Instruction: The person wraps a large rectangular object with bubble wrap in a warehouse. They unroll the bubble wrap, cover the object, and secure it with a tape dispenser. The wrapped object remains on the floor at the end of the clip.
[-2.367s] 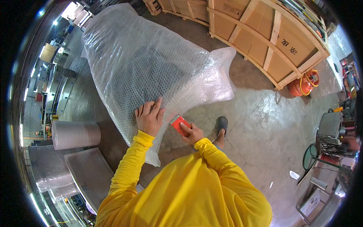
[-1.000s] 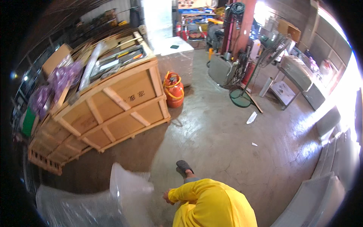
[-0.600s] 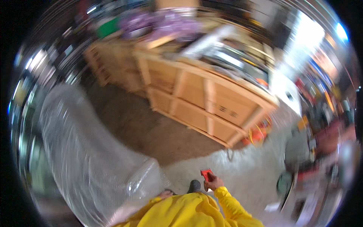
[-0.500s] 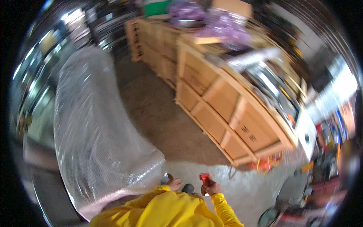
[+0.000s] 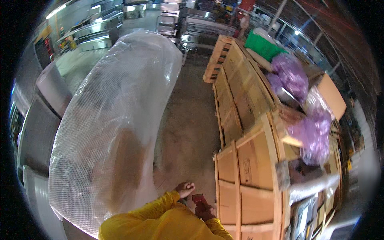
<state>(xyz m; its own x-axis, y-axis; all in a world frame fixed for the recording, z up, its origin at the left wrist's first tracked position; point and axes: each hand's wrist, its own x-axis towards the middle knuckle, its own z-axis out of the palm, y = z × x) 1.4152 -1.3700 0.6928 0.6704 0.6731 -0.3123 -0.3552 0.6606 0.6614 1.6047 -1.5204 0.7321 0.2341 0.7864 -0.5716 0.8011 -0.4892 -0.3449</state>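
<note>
A long object wrapped in clear bubble wrap (image 5: 116, 132) stretches from the near left toward the far middle. My left hand (image 5: 185, 189), in a yellow sleeve, hovers low in the view just right of the wrap's near end, fingers curled and holding nothing that I can see. Beside it, my right hand (image 5: 205, 210) grips a small red tool (image 5: 199, 199). Both hands sit between the wrapped object and a wooden crate (image 5: 244, 188).
Wooden crates (image 5: 236, 100) line the right side, topped with purple plastic bags (image 5: 292, 80) and a green bin (image 5: 264, 46). A bare concrete strip (image 5: 188, 120) runs between crates and wrap. Steel tables (image 5: 92, 36) and a bubble wrap roll (image 5: 52, 90) stand at the left.
The view has swung around sharply; the wrapped object now runs down the left and the crates down the right. My left hand has come off the wrap. The red tool stays in my right hand.
</note>
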